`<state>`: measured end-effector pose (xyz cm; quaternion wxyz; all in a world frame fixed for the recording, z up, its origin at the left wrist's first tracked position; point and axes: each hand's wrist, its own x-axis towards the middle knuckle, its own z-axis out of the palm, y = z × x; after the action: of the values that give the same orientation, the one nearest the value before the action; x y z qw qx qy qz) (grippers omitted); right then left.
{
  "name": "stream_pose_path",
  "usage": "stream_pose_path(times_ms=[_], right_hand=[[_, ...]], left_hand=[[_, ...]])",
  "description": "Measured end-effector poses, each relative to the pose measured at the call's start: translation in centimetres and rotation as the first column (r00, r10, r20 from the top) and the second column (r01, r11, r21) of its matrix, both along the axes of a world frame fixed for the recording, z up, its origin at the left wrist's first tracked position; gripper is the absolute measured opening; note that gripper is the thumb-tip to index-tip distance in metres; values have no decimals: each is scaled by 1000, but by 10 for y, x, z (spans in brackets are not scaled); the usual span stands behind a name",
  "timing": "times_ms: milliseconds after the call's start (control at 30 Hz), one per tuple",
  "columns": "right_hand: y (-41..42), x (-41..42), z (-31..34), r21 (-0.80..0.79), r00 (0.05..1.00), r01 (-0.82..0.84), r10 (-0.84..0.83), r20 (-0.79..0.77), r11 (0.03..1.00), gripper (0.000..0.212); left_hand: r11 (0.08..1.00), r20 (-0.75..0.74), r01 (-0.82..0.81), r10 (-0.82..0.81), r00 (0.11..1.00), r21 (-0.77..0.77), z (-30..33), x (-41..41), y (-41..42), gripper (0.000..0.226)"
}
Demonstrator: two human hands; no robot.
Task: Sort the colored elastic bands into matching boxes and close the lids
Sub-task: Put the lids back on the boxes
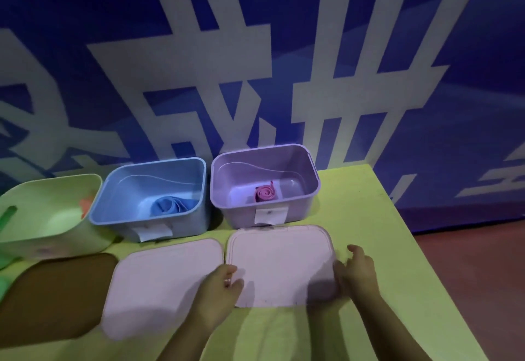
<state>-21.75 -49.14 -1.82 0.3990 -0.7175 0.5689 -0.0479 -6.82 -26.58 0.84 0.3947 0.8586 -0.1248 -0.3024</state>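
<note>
worktop [355, 207]: yellow-green surface; its far edge runs along a blue wall with large white characters, and its right edge slants down toward the near right corner.
purple box [298, 190]: open, near the far edge toward the right, a white label on its front wall.
pink band [265, 193]: rolled up, lying on the floor of the purple box.
blue box [127, 190]: open, just left of the purple box, also with a white label on the front.
blue band [170, 204]: loosely rolled, inside the blue box at its right side.
green box [42, 213]: open, at the left edge, just beside the blue box; something orange shows at its right inner wall.
right pink lid [281, 258]: lies flat just in front of the purple box.
middle pink lid [159, 284]: flat in front of the blue box, close beside the right pink lid.
brown lid [54, 295]: flat in front of the green box.
left hand [218, 286]: its fingers rest on the near left corner of the right pink lid, lightly bent; whether they grip the edge i cannot tell.
right hand [358, 272]: at the near right edge of the same lid, fingers curled toward the rim; blurred, so a firm hold cannot be told.
</note>
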Motion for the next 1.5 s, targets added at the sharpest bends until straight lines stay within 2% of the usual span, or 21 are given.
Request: stream_pose_path(times_ms=[100,200,300,433,600,700,767,867,933,1000,1033,1167,1233,1367,1500], right_hand=[[9,-2,-6,34,995,-92,93,-43,995,50],[15,-4,-8,8,993,-117,117,-32,993,46],[19,-16,6,133,994,-6,-9,106,991,48],[21,-34,40,190,958,-14,-41,283,982,39],[10,-47,85,243,910,-7,-95,404,970,30],[5,-49,114,302,868,-9,-142,475,953,22],[1,-49,130,337,855,-22,-157,494,941,19],[-5,-46,148,395,837,-37,-187,514,918,23],[-4,-42,158,423,817,-65,-195,543,904,32],[0,-35,164,387,812,-118,-135,568,914,47],[2,-31,165,348,818,-144,-87,569,926,50],[10,-12,157,107,808,-263,158,568,959,42],[7,-2,147,41,820,-264,201,536,964,51],[1,24,133,59,792,-134,71,606,989,42],[-12,53,121,91,772,-48,-21,635,995,45]], left_hand=[[998,-76,37,-33,997,59,-18,-14,10,37],[993,-68,93,-89,994,65,-21,-18,17,41],[991,-26,129,-129,991,30,-20,-23,24,47],[985,25,168,-167,986,-49,-16,-24,32,61],[970,104,198,-184,977,-142,6,-28,36,59],[956,145,194,-164,976,-221,23,-25,36,70],[945,143,175,-140,980,-277,33,-23,37,69],[934,102,103,-73,992,-341,52,-21,36,53],[901,49,4,19,999,-434,64,-16,35,33],[851,-37,-107,103,994,-514,76,-8,33,11],[827,-89,-150,121,989,-542,81,-4,33,9],[774,-225,-249,141,964,-582,99,11,26,16],[756,-261,-303,179,949,-580,106,20,18,16],[720,-367,-427,252,895,-547,113,45,-3,24],[733,-361,-424,257,897,-531,108,63,-24,29]])
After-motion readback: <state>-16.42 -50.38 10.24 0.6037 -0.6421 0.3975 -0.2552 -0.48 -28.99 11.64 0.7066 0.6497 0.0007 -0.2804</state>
